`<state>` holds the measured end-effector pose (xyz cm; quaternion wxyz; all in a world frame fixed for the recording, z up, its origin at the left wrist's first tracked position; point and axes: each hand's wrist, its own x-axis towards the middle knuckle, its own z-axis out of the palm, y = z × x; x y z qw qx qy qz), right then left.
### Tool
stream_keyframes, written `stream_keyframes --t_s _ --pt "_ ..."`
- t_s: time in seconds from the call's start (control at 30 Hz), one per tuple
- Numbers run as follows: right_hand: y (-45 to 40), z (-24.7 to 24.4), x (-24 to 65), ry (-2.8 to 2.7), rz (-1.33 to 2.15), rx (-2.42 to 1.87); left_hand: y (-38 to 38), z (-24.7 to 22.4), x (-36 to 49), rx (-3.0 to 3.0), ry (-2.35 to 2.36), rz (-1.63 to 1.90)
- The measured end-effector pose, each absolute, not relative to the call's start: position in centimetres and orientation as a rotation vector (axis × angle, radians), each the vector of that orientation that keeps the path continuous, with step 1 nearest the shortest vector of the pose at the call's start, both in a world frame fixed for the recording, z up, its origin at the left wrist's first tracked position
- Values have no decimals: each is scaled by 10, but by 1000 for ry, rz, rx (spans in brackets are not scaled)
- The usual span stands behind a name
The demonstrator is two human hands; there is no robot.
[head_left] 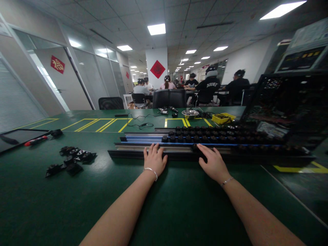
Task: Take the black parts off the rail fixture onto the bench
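A long black tray with blue and silver rails [138, 138] lies across the green table [77, 205]. Rows of small black parts [205, 135] fill its right half. My left hand [154, 160] rests on the tray's near edge with fingers spread over the bare rails. My right hand [212, 162] lies palm down on the same edge, fingertips touching a black part at the front row. Neither hand visibly holds anything. Both wrists wear thin bracelets.
Several loose black parts [70, 159] lie at the left. A red-handled tool [38, 139] lies beside a dark tray [15, 138]. A black crate [287, 109] stands at right. A metal bowl [190, 112] and yellow box [222, 118] sit farther back. People sit at distant tables.
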<state>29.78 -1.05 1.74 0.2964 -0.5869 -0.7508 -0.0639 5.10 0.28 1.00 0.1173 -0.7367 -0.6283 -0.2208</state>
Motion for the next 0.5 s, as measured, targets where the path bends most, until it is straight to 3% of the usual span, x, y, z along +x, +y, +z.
stream_keyframes --t_s 0.5 --pt "-13 20 291 -2112 -155 -1604 2 13 52 -2155 -1847 -636"
